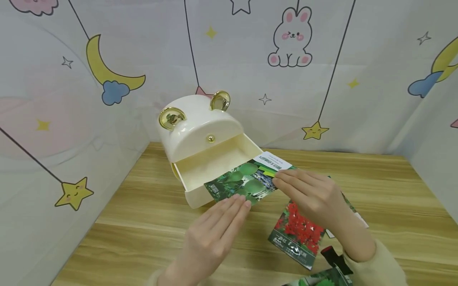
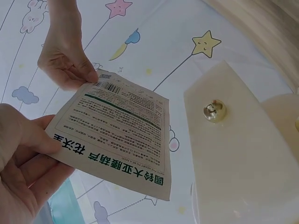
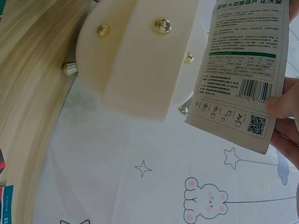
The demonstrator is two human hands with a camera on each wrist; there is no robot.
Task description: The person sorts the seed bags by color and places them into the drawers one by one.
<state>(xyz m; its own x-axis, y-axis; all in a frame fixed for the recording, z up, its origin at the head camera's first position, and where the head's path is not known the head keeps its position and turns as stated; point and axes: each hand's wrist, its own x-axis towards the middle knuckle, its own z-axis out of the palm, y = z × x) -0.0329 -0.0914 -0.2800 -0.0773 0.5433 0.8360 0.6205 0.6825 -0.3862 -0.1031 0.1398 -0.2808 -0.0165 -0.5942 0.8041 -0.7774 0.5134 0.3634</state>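
Note:
A seed packet [image 1: 243, 180] with green gourds on its front is held flat between both hands, close over the pulled-out drawer [image 1: 195, 198] of a white box [image 1: 198, 109] with gold bear ears. My left hand [image 1: 214, 232] pinches the packet's near edge, fingers on top and thumb [image 2: 44, 142] against the printed back. At the other end, my right hand [image 1: 311, 192] pinches a corner, its thumb [image 3: 282, 105] beside the barcode. The packet's white back [image 2: 117, 130] carries green and black print. Inside, the visible part of the drawer is bare.
A packet with red flowers [image 1: 298, 230] lies on the wooden table [image 1: 143, 234] below my right hand. Another packet [image 1: 359, 218] is partly hidden by the right wrist. A black and red object [image 1: 336, 259] and a green leafy packet [image 1: 323, 278] lie near the front. Printed cloth [image 1: 243, 59] hangs behind.

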